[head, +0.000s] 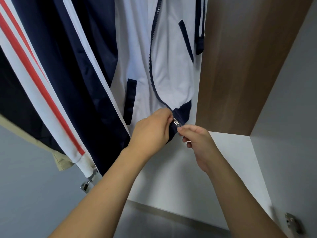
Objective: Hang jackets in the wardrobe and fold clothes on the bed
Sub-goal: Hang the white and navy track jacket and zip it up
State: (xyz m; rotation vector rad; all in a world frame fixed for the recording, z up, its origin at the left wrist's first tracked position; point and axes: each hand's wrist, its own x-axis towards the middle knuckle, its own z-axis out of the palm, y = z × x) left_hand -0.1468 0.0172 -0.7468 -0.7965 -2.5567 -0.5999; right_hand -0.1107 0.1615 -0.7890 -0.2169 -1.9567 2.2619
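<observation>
White, thin and slippery-looking, the jacket (164,66) hangs limp in the wardrobe (240,66), best gripped at its navy hem, where the left hand (152,129) pinches fabric and the right hand (197,141) pinches the zip slider (176,122).
</observation>
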